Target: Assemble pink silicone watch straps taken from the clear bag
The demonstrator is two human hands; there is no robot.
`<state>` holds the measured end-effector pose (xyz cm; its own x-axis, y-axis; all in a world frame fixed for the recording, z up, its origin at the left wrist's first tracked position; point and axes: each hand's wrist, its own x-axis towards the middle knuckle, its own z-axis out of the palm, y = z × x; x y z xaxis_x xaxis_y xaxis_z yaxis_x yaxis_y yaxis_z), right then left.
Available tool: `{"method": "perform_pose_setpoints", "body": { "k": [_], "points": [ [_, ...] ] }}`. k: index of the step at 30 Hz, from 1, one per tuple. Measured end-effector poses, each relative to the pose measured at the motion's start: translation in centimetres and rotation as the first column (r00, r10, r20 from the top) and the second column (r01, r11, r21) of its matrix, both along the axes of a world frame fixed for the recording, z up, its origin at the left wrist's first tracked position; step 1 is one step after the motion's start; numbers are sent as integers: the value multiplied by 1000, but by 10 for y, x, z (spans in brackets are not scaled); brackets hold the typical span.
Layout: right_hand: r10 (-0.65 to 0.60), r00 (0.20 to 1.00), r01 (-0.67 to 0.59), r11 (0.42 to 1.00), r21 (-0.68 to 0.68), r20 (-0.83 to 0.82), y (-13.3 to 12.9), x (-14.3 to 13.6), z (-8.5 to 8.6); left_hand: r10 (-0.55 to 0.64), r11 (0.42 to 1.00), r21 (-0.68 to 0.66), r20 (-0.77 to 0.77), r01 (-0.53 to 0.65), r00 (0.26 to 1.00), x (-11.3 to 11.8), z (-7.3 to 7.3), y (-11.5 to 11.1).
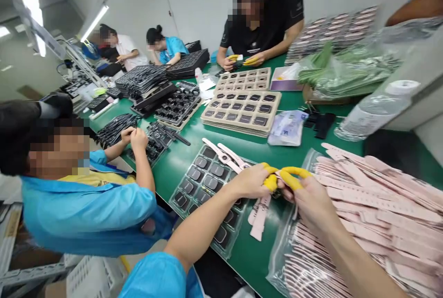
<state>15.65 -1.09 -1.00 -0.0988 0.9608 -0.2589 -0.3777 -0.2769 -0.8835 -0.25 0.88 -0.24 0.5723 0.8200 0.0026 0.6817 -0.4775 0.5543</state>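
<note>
My left hand (pixel 258 180) and my right hand (pixel 304 192) meet above the green table, yellow covers on several fingertips. Both are closed around a small dark watch part with a pink strap (pixel 278 174), mostly hidden by the fingers. Below them lie loose pink strap pieces (pixel 259 217). Beside my left hand, a clear tray (pixel 211 182) holds square dark watch bodies in its compartments. A watch with pink straps (pixel 224 157) rests across the tray's far edge. Under and beyond my right forearm, many pink straps (pixel 377 210) are heaped on a plastic bag.
A person in blue (pixel 90 210) works at the left with black straps (pixel 117 129). Across the table are beige trays (pixel 240 127), a person in black (pixel 259 42), a plastic bottle (pixel 379 111), and a bag of green straps (pixel 349 69). Two more people sit farther back.
</note>
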Motion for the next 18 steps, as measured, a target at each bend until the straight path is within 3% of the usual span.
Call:
{"method": "perform_pose_setpoints", "body": {
  "k": [4, 7, 9, 12, 15, 18],
  "points": [
    [30, 999, -30, 1000, 9, -16, -1, 4, -1, 84, 995, -75, 214, -69, 973, -1, -10, 1],
    [-1, 997, 0, 1000, -16, -74, -2, 6, 4, 192, 978, -167, 492, -124, 849, 1, -15, 1],
    [11, 993, -15, 999, -33, -115, -3, 7, 7, 243, 969, -179, 596, -168, 766, 3, -14, 1],
    [151, 968, -172, 981, -93, -200, -4, 6, 10, 255, 962, -105, 685, -254, 683, 6, -10, 1],
    [355, 883, -418, 892, -171, -308, -4, 6, 11, 329, 941, -235, 811, -246, 484, 7, -7, 6],
    [437, 850, -500, 845, -189, -294, -3, 7, 10, 496, 856, -411, 825, -314, 272, 0, -5, 13]
  ]
}}
